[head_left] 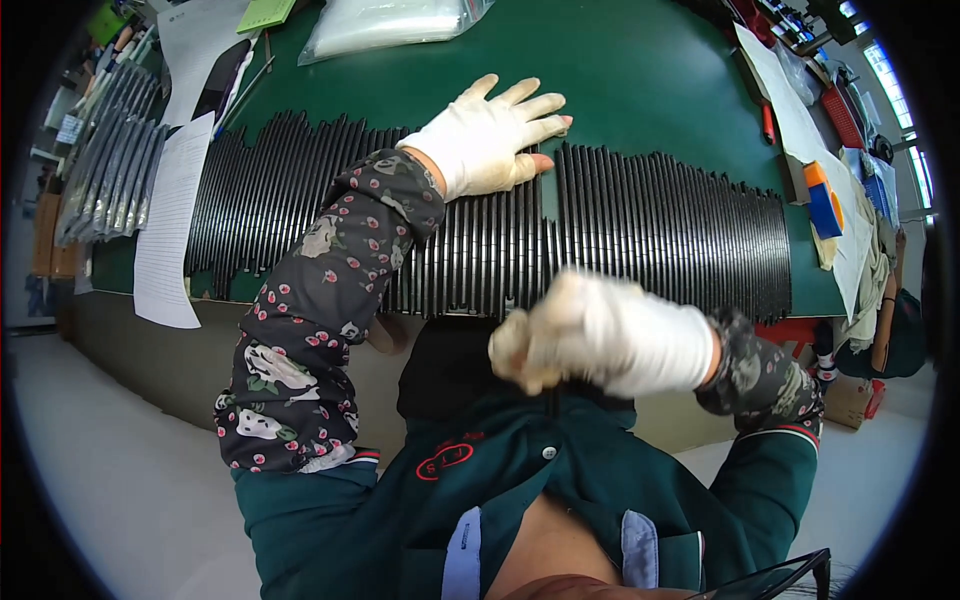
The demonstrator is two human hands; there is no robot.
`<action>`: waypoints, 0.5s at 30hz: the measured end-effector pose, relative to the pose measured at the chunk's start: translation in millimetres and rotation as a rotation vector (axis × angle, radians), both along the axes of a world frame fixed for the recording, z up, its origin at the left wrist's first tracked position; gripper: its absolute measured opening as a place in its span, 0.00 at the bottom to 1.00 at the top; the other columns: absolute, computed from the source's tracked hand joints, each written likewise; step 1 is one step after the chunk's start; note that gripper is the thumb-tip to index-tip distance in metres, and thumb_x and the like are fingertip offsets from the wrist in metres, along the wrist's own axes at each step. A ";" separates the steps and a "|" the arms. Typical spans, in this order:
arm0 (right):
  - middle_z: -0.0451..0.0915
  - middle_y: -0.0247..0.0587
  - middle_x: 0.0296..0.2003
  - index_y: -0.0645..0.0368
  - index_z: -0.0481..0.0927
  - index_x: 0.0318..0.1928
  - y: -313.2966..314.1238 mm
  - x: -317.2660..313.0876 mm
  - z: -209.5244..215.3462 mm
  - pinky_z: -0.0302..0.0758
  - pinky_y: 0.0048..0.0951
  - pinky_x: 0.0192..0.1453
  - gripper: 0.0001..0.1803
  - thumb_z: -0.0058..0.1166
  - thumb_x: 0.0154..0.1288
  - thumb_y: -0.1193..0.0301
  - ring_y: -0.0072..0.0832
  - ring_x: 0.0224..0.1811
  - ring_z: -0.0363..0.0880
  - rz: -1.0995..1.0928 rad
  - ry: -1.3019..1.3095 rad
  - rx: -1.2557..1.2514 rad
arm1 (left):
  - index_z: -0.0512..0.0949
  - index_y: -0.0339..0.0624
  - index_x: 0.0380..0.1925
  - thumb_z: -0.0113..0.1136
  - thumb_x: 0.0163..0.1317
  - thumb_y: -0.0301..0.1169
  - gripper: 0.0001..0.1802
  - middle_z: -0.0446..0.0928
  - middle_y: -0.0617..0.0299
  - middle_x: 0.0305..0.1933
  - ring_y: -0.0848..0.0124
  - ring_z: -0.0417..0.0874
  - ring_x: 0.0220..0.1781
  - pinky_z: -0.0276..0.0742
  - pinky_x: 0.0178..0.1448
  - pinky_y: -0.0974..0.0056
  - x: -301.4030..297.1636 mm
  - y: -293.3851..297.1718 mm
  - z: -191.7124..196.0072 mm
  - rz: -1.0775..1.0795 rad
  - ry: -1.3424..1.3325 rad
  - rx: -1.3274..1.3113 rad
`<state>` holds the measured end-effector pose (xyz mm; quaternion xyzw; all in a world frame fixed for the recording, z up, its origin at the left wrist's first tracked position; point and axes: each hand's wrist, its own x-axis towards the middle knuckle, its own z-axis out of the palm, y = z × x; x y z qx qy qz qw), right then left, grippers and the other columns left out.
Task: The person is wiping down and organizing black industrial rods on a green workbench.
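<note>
Gloves of pale cloth cover both hands, and flowered sleeve covers run up the forearms. The left hand [492, 135] lies flat and spread, fingers released, palm down on the far ends of a long row of thin black strips [660, 235] that lie side by side across the green counter [640, 70]; its thumb side sits at a narrow gap in the row. The right hand [590, 340] is nearer the body, just past the near edge of the counter and close below the near ends of the strips; it is blurred, curled into a loose fist, and whether it grips anything I cannot tell. The row of strips stretches well to both sides of the hands, its far ends ragged on the left and more even on the right. Beyond the left hand a clear plastic bag [390, 25] lies on the counter. To the left, white paper sheets [170, 230] hang over the counter's edge, with a fan of grey packets [105, 160] beside them. On the right side lie more paper and an orange and blue tool [822, 198].
</note>
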<state>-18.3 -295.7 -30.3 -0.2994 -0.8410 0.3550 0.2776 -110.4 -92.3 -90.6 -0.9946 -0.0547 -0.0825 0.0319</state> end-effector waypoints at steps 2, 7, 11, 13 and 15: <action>0.77 0.37 0.40 0.57 0.79 0.45 8.8 14.1 -8.2 0.73 0.38 0.46 0.21 0.64 0.46 0.77 0.39 0.41 0.73 -0.391 -0.248 0.283 | 0.64 0.53 0.68 0.50 0.68 0.47 0.30 0.59 0.63 0.74 0.60 0.56 0.77 0.51 0.78 0.48 1.3 -0.9 -0.7 -0.012 -0.002 -0.005; 0.76 0.38 0.45 0.53 0.79 0.51 19.2 21.7 -46.5 0.73 0.37 0.47 0.28 0.64 0.45 0.81 0.40 0.42 0.72 -0.412 -0.261 0.306 | 0.63 0.54 0.69 0.50 0.68 0.47 0.31 0.58 0.62 0.75 0.60 0.55 0.77 0.51 0.77 0.47 1.8 0.4 -4.5 -0.022 -0.029 0.022; 0.75 0.38 0.46 0.53 0.79 0.52 21.4 21.5 -52.6 0.73 0.37 0.48 0.28 0.64 0.46 0.82 0.41 0.42 0.71 -0.379 -0.236 0.314 | 0.64 0.48 0.67 0.57 0.64 0.43 0.32 0.60 0.58 0.74 0.57 0.55 0.77 0.51 0.77 0.47 -6.5 -5.1 5.3 -0.041 -0.176 0.114; 0.75 0.38 0.46 0.53 0.78 0.53 22.4 22.4 -53.9 0.73 0.37 0.48 0.28 0.63 0.46 0.82 0.41 0.42 0.71 -0.382 -0.235 0.317 | 0.66 0.45 0.65 0.62 0.59 0.39 0.34 0.62 0.57 0.72 0.56 0.57 0.76 0.52 0.77 0.47 -17.6 -15.1 26.4 -0.053 -0.255 0.072; 0.75 0.38 0.46 0.53 0.78 0.53 19.8 25.7 -57.7 0.73 0.37 0.49 0.28 0.62 0.47 0.82 0.41 0.43 0.71 -0.411 -0.235 0.309 | 0.70 0.39 0.57 0.70 0.42 0.29 0.36 0.70 0.53 0.64 0.54 0.67 0.70 0.63 0.71 0.49 -32.6 -38.3 51.3 -0.156 -0.454 -0.029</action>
